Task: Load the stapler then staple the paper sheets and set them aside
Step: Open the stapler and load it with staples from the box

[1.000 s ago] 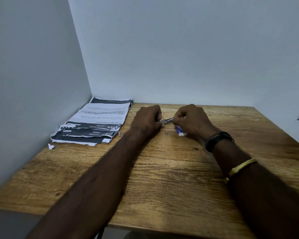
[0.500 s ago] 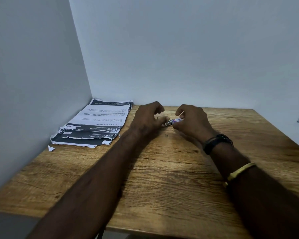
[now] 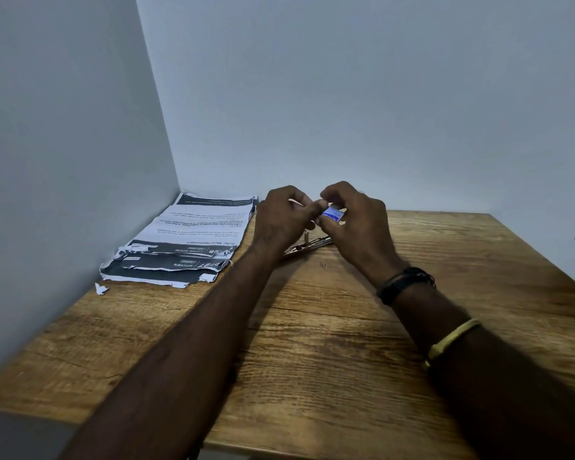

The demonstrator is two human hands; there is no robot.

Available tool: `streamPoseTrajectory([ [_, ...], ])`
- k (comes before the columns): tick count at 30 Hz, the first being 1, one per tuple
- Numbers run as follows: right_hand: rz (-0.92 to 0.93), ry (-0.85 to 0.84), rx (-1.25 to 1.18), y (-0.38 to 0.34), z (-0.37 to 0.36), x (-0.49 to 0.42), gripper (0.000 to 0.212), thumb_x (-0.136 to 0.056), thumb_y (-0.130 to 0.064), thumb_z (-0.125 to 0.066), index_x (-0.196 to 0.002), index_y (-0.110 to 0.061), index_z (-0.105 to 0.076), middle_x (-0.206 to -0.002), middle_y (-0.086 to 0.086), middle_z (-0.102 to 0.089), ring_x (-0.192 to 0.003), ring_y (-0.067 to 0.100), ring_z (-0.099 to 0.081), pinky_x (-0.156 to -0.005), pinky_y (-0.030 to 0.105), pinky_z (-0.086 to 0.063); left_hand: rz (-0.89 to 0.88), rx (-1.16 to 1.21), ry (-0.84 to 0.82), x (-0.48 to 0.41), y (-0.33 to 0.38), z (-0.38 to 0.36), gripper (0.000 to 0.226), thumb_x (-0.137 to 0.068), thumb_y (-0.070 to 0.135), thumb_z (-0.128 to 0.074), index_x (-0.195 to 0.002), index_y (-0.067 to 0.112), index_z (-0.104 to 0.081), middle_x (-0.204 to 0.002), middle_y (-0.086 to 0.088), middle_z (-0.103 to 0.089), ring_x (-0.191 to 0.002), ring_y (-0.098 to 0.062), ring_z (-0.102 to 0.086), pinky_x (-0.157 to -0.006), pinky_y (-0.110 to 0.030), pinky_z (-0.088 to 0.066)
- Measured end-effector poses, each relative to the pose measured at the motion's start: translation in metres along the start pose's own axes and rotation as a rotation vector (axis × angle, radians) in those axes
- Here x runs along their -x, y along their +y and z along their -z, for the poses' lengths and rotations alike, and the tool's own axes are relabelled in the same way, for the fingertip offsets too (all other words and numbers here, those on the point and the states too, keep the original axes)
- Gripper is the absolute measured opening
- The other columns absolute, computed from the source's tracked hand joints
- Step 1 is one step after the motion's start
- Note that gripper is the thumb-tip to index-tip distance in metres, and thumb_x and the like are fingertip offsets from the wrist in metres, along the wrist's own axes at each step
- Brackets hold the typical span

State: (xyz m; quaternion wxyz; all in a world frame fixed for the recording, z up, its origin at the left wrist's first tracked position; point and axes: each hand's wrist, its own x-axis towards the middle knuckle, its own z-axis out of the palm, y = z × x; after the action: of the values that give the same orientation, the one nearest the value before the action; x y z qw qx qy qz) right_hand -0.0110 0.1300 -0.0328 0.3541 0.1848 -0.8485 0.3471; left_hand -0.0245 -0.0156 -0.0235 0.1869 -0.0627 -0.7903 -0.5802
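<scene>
Both hands are lifted a little above the tabletop (image 3: pixel 312 343), near its far edge. The right hand (image 3: pixel 357 227) has its grip closed around a small blue and white staple box (image 3: pixel 332 214). The left hand (image 3: pixel 279 220) pinches the left end of the same box with thumb and fingertip. Whether the box is open I cannot tell, because the fingers hide its end.

The stapler (image 3: pixel 309 245) lies on the tabletop directly below the hands. It is of metal and looks opened out flat, and no hand touches it. The paper sheets (image 3: pixel 180 240) lie in a stack at the left, against the wall (image 3: pixel 80 161), well apart from the stapler. Their near edge is torn.

My judgement is that the loading is the step in hand — the staples must come out of the box and go into the channel of the stapler. The risks come from the small size of the things. If the left pinch pulls too hard, the strip may break, or the box may spill over the tabletop; one loose staple (image 3: pixel 322 264) lies just beside the stapler. A broken strip is harder to seat and may jam. Also the stapler is free — a wrist lowered carelessly can push it aside or close it before the strip is in.
</scene>
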Motion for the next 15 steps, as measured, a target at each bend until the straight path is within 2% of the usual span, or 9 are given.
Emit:
streamPoseTrajectory([
  [3,0.008,0.027,-0.041,-0.0002,0.0005,-0.0001,0.03,-0.079,-0.017,-0.084,-0.105,-0.016,-0.067,-0.094,0.001,-0.072,-0.089,0.018,-0.066,-0.071,0.022,-0.052,0.126,0.261,-0.081,-0.0013,0.001,0.0046,0.032,-0.079,0.023,-0.086,-0.088,0.003,-0.063,-0.062,-0.01,-0.074,-0.056,-0.015,-0.071,-0.049,-0.023,-0.056],
  [4,0.009,0.027,-0.056,0.0002,0.001,-0.0001,0.03,-0.079,-0.018,-0.085,-0.103,-0.016,-0.068,-0.093,0.0,-0.072,-0.088,0.017,-0.066,-0.071,0.023,-0.052,0.15,0.299,-0.102,-0.0017,0.0007,0.006,0.031,-0.08,0.021,-0.086,-0.089,0.003,-0.063,-0.061,-0.01,-0.073,-0.055,-0.015,-0.07,-0.051,-0.023,-0.057],
  [8,0.022,0.011,-0.071,0.0028,0.0023,0.0005,0.029,-0.079,-0.024,-0.086,-0.102,-0.012,-0.073,-0.095,0.002,-0.073,-0.089,0.018,-0.066,-0.079,0.042,-0.058,0.218,0.397,-0.084,-0.0035,-0.0021,0.0088,0.023,-0.082,0.016,-0.084,-0.084,0.002,-0.067,-0.068,-0.015,-0.072,-0.056,-0.016,-0.069,-0.057,-0.022,-0.059],
  [15,-0.001,0.005,-0.045,0.0076,0.0043,0.0012,0.03,-0.078,-0.026,-0.086,-0.106,-0.015,-0.08,-0.094,0.002,-0.075,-0.084,0.017,-0.067,-0.077,0.041,-0.058,0.278,0.379,-0.028,-0.0085,-0.0071,0.0112,0.021,-0.087,0.02,-0.08,-0.075,0.005,-0.071,-0.065,-0.012,-0.072,-0.054,-0.015,-0.067,-0.058,-0.023,-0.061],
])
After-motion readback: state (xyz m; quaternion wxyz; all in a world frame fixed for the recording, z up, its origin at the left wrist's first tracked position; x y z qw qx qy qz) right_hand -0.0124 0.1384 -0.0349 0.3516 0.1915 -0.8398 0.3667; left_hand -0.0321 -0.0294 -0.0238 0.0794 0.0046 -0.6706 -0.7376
